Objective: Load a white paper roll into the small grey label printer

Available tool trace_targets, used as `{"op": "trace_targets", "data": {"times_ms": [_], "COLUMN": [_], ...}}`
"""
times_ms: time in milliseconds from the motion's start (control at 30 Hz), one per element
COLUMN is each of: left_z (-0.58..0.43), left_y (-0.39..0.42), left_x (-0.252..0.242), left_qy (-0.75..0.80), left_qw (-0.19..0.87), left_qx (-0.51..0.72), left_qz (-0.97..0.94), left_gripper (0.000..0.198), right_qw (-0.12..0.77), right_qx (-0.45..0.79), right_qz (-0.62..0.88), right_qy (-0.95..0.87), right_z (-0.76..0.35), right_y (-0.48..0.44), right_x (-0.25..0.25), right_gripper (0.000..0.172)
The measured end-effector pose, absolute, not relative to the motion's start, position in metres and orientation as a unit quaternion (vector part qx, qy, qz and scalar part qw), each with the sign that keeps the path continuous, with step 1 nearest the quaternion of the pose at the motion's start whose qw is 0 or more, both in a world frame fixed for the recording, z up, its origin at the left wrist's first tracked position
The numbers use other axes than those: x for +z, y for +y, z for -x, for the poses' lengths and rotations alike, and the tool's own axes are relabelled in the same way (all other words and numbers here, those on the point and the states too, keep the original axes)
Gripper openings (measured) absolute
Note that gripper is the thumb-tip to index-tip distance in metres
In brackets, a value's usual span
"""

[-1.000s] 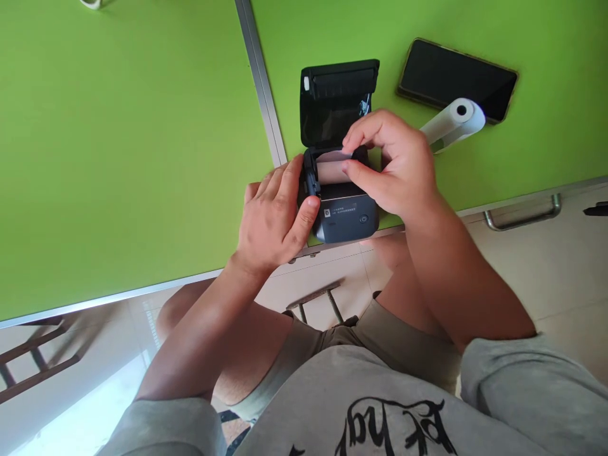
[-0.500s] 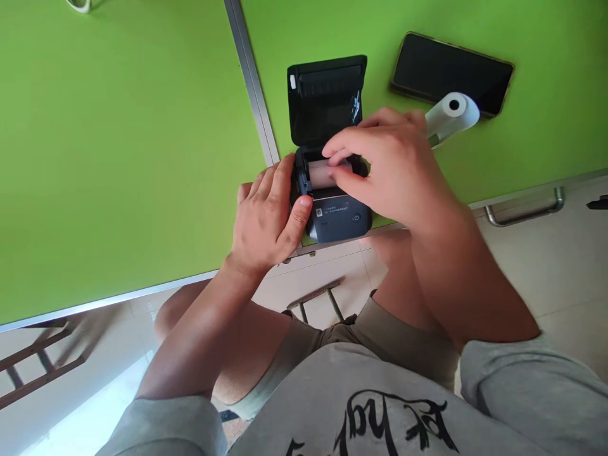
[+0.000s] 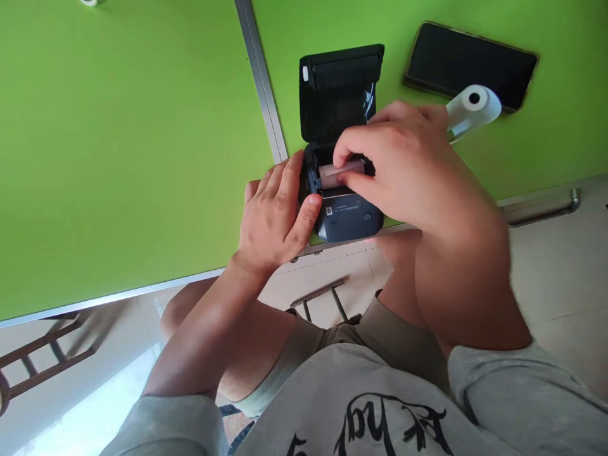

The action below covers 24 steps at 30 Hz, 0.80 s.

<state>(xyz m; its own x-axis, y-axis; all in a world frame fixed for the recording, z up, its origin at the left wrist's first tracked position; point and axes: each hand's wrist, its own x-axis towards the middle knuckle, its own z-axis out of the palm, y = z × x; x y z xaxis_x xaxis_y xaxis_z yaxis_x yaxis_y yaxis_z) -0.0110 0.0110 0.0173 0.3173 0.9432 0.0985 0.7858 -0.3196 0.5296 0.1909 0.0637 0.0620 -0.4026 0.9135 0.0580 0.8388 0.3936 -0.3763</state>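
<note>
A small dark label printer (image 3: 349, 218) sits near the table's front edge with its black lid (image 3: 339, 95) raised. Inside its bay lies a pinkish paper roll (image 3: 331, 177). My right hand (image 3: 403, 161) reaches in from the right, thumb and index finger closed on the roll, covering its right part. My left hand (image 3: 275, 212) braces the printer's left side, fingers along the flank and thumb at the front corner. Just beyond my right knuckles is a white paper roll (image 3: 489, 107) with a loose end, partly hidden by that hand.
A black phone (image 3: 470, 63) lies on the green table (image 3: 142, 139) at the far right, behind the white roll. A metal strip (image 3: 261, 76) crosses the tabletop left of the printer. A metal handle (image 3: 546, 215) is below the front edge. Part of a white object (image 3: 89, 2) shows at top left.
My right thumb and index finger have shifted slightly on the roll in the bay, and my right forearm has swung inward. The view has moved a little; my left hand stays on the printer.
</note>
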Motion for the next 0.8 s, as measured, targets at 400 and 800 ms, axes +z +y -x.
{"op": "trace_targets", "data": {"times_ms": [400, 800], "left_z": [0.012, 0.003], "left_y": [0.01, 0.024], "left_x": [0.018, 0.019], "left_qy": [0.56, 0.574], "left_qw": [0.232, 0.265], "left_qx": [0.214, 0.192], "left_qz": [-0.766, -0.751], "left_gripper": [0.091, 0.107], "right_qw": [0.297, 0.309], "right_qx": [0.185, 0.29], "right_qz": [0.421, 0.393], "right_qy": [-0.837, -0.816], "right_z": [-0.202, -0.215], "right_y": [0.044, 0.029], "right_x": [0.077, 0.047], "right_gripper": [0.024, 0.015]}}
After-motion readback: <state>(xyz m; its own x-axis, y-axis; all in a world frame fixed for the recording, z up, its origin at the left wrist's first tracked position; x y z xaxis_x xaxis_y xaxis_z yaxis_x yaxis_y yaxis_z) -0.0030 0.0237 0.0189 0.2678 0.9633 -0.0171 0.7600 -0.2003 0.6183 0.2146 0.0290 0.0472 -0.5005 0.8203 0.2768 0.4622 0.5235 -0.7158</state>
